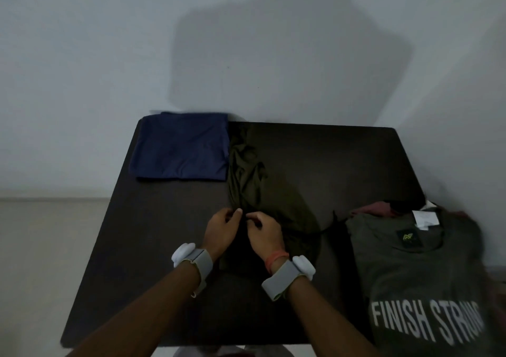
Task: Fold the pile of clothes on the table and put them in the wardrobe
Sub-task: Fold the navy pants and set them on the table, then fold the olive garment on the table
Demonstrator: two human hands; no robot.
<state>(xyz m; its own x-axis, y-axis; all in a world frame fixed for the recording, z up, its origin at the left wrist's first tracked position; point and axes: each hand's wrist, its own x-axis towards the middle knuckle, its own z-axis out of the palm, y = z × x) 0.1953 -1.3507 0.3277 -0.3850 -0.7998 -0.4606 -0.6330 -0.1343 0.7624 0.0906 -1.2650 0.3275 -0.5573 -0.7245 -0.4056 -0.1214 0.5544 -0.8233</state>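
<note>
From the head camera we see a navy garment folded at the table's far left corner. Our left hand and right hand, close together, pinch the crumpled olive garment at mid-table. We judge the task to be at an early stage: the grey FINISH STRONG T-shirt tops an unfolded pile at the right edge, and no wardrobe shows.

I'm reading "FINISH STRON" in big white letters on the grey shirt, with the end blurred. Its black neck patch shows a yellow-green logo I can't read.
</note>
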